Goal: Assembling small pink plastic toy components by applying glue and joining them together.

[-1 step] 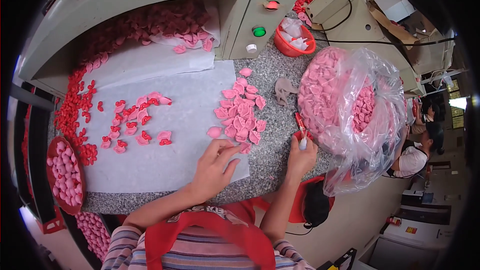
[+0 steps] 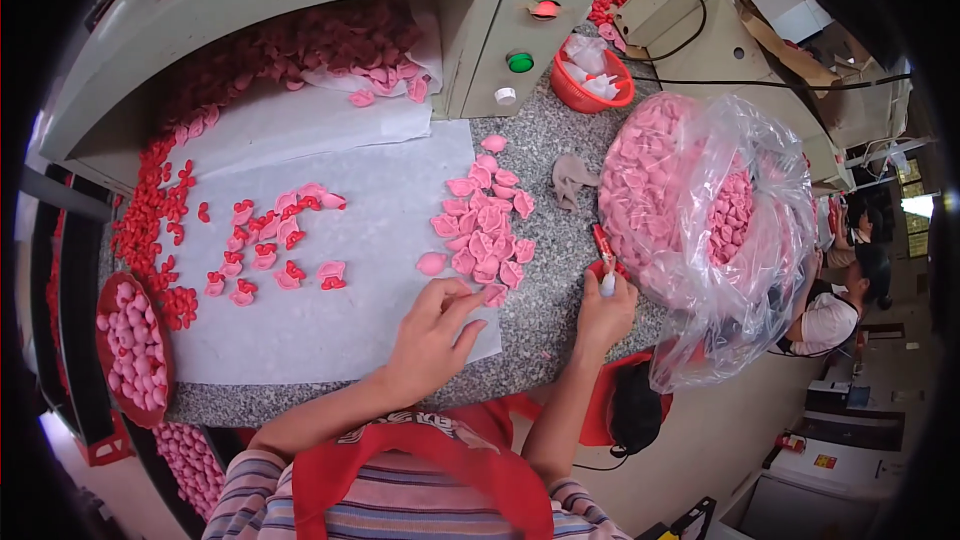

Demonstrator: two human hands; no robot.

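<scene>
My left hand (image 2: 432,338) is at the right edge of the white paper sheet (image 2: 330,340). Its fingertips pinch a small pink cupped piece (image 2: 495,295), while the thumb stands a little off. Above it lies a heap of similar pink pieces (image 2: 485,230), partly on the paper and partly on the speckled tabletop. My right hand (image 2: 606,315) grips a small tube with a white nozzle (image 2: 608,284); most of the tube is hidden in the fingers. Just beyond that hand lies a red pen-like object (image 2: 602,242).
On the paper's left, pink pieces with red parts attached (image 2: 285,225) sit beside loose red parts (image 2: 150,225). A clear bag of pink pieces (image 2: 650,190) stands right. Behind are a grey-green machine (image 2: 480,50), a red basket (image 2: 590,90) and a grey cloth (image 2: 572,180).
The view has shifted very slightly. Both hands and the things around them otherwise look the same.
</scene>
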